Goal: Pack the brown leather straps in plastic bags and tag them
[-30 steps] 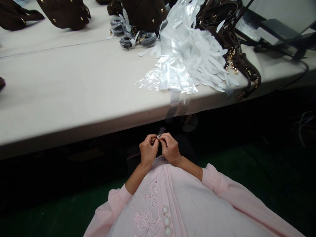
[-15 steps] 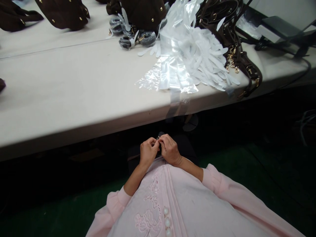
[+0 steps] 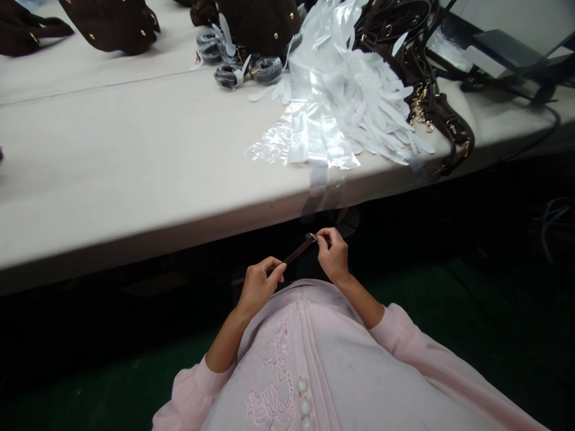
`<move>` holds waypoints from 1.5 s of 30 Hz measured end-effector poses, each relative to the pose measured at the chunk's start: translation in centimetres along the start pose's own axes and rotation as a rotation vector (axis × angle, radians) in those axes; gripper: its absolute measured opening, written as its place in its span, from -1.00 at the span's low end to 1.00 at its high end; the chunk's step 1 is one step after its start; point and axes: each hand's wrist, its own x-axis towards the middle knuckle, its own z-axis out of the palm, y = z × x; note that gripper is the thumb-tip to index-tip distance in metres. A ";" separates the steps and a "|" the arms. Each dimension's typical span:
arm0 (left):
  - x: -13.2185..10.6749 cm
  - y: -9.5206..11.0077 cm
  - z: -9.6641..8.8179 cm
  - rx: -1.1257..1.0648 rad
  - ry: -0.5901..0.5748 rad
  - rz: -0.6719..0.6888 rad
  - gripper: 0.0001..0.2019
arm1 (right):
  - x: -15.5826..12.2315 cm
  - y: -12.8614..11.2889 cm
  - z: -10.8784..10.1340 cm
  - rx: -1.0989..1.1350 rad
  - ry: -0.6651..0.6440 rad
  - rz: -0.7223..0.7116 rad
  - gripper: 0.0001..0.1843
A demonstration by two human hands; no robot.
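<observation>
A narrow dark brown strap (image 3: 298, 251) stretches slantwise between my two hands, over my lap and below the table edge. My left hand (image 3: 260, 280) pinches the strap's lower left part between thumb and fingers. At its upper right end, my right hand (image 3: 333, 252) grips a small metal fitting (image 3: 311, 237) with the fingertips. The fitting's exact shape is too small to make out. The strap's other end is hidden behind my left hand.
Ahead stands a white-covered table (image 3: 135, 161). On it lie clear plastic sleeves (image 3: 309, 129), a heap of white strips (image 3: 377, 108), wrapped coiled straps (image 3: 265, 69), dark brown bags (image 3: 112, 24) and loose brown straps with gold fittings (image 3: 442, 114). A black device (image 3: 507, 51) sits far right.
My hands were together at my lap; they have moved apart, the right one up and to the right. The strap now shows pulled out between them.
</observation>
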 end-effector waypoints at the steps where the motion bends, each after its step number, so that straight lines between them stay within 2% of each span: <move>1: -0.1 0.3 0.1 -0.004 0.007 -0.010 -0.74 | -0.2 -0.4 0.0 -0.028 -0.020 -0.059 -0.89; 4: 0.1 1.3 0.6 0.019 0.055 -0.017 -0.75 | -1.3 -2.1 0.5 -0.054 -0.095 -0.199 -0.83; 7: 0.6 2.1 1.0 0.082 0.102 -0.006 -0.76 | -2.5 -3.9 1.1 -0.023 -0.132 -0.279 -0.83; 10: 1.1 2.6 1.1 0.082 0.127 0.013 -0.80 | -3.3 -5.5 1.4 0.038 -0.181 -0.313 -0.83; 13: 1.4 2.7 0.6 -0.027 0.108 0.039 -0.82 | -2.7 -6.2 1.3 0.088 -0.211 -0.295 -0.83; 15: 1.3 2.5 0.0 -0.097 0.068 0.065 -0.82 | -1.4 -5.8 1.0 0.104 -0.169 -0.215 -0.85; 18: 0.6 2.1 -1.3 -0.120 0.055 0.083 -0.79 | 1.1 -4.9 0.2 0.107 -0.021 -0.071 -0.91; 20: 0.0 2.1 -2.1 -0.143 0.078 0.059 -0.75 | 2.1 -4.7 -0.2 0.082 0.044 -0.076 -0.92; 22: -0.4 2.5 -2.7 -0.173 0.109 0.033 -0.73 | 2.2 -5.3 -0.3 0.051 0.014 -0.167 -0.90; 25: -0.2 4.1 -3.3 -0.123 0.148 0.055 -0.75 | 1.8 -6.9 0.2 0.059 -0.105 -0.273 -0.87; 28: 1.2 6.4 -4.0 -0.020 0.158 0.131 -0.74 | 2.0 -8.7 0.8 0.109 -0.192 -0.254 -0.91; 31: 2.6 8.6 -5.0 0.003 0.177 0.216 -0.72 | 3.5 -10.8 0.9 0.210 -0.268 -0.237 -0.94; 34: 2.8 9.7 -6.0 -0.078 0.131 0.281 -0.69 | 5.7 -12.9 -0.2 0.368 -0.251 -0.252 -0.93; 37: 1.8 9.3 -7.0 -0.179 0.041 0.283 -0.67 | 7.9 -14.2 -2.0 0.490 -0.134 -0.269 -0.87; 40: 0.4 9.6 -8.2 -0.235 0.094 0.266 -0.70 | 9.0 -14.8 -3.1 0.474 -0.059 -0.319 -0.85; 42: -0.1 11.1 -9.2 -0.218 0.157 0.286 -0.72 | 8.9 -15.5 -3.0 0.420 -0.108 -0.363 -0.88; 45: -0.2 14.9 -10.5 -0.123 0.196 0.362 -0.73 | 8.4 -17.7 -2.4 0.400 -0.198 -0.442 -0.92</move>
